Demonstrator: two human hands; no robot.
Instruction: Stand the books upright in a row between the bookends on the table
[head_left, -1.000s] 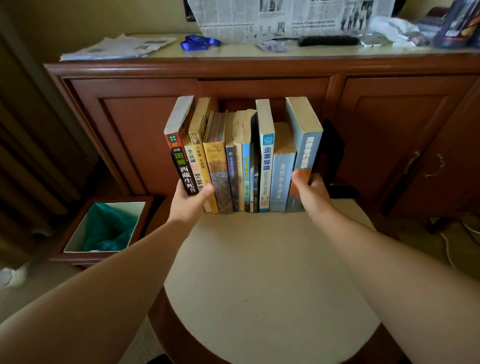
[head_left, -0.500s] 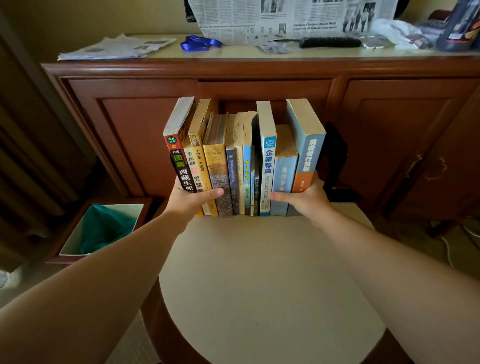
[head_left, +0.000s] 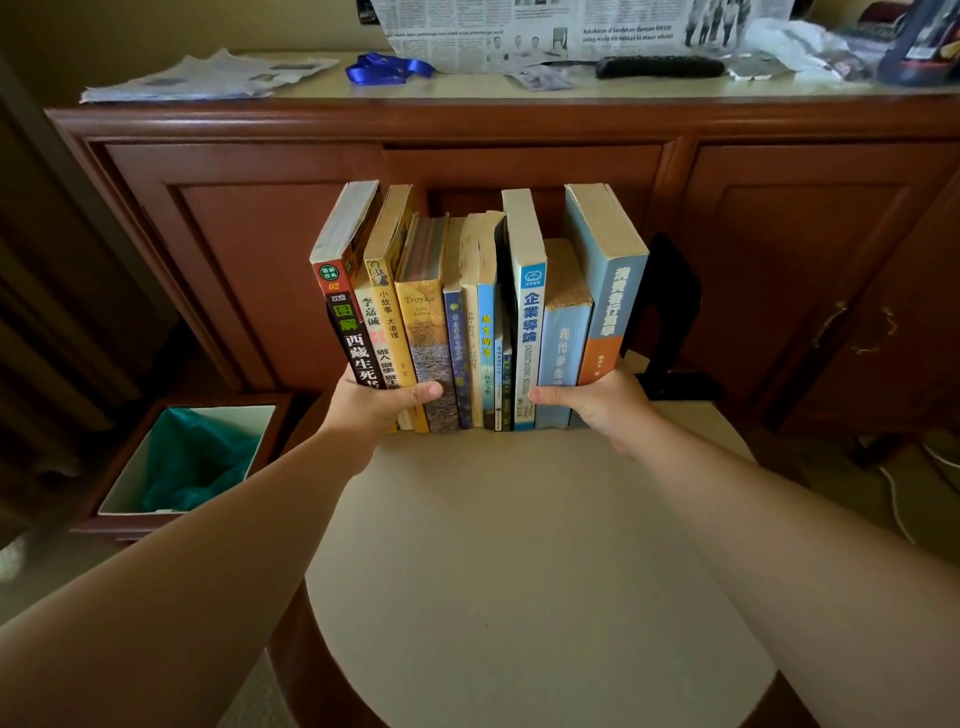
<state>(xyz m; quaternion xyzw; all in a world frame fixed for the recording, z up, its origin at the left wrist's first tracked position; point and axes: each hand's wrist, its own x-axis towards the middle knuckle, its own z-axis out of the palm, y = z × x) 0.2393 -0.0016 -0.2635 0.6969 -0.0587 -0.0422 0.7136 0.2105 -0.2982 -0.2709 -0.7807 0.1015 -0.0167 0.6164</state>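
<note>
A row of several books (head_left: 483, 312) stands upright at the far edge of the round cream table (head_left: 519, 571). My left hand (head_left: 374, 405) presses against the foot of the leftmost books, thumb across the yellow spines. At the other end my right hand (head_left: 597, 402) grips the foot of the blue books, thumb over their spines. A black metal bookend (head_left: 670, 317) stands just right of the row, a small gap away from the last blue book. Any left bookend is hidden behind the books.
A dark wooden sideboard (head_left: 260, 249) runs behind the table, topped with newspapers (head_left: 208, 78), a blue ribbon (head_left: 387, 68) and a black remote (head_left: 660, 66). A square bin with a teal liner (head_left: 192, 457) sits on the floor to the left. White cables (head_left: 898, 499) lie on the floor at right.
Both thumbs have come round onto the front of the spines and my hands squeeze the row from both ends. The right hand slid lower on the blue books.
</note>
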